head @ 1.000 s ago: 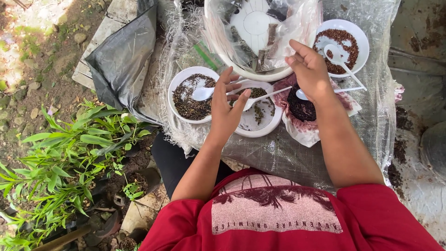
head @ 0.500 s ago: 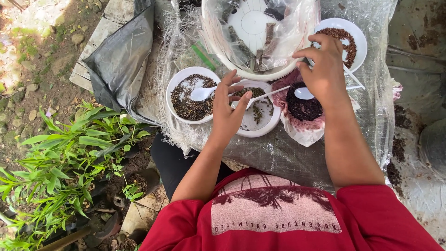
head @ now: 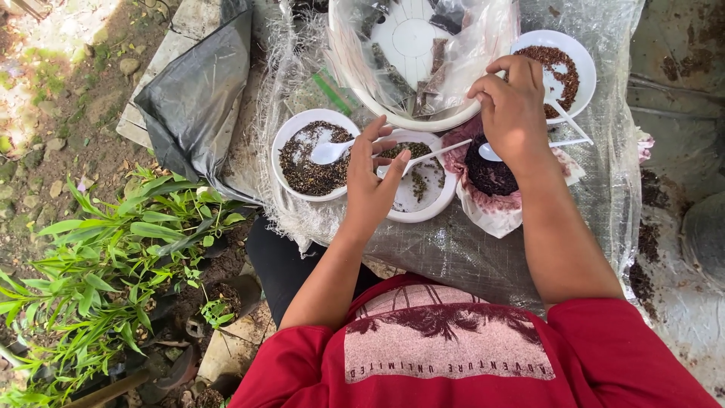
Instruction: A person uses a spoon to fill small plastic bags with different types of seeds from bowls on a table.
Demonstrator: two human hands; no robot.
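Left hand (head: 375,185) open, fingers spread over the round white seed-flecked plate (head: 434,202). Right hand (head: 512,108) clenched beside the white plastic spoon (head: 563,113); contents indiscernible.

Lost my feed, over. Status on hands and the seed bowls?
Left hand open over middle bowl, fingers by white spoon. Right hand curled above dark heap, grip unclear. Nothing blocking.

glossy white plastic bowls (head: 311,155), crinkled clear sheet (head: 483,249)
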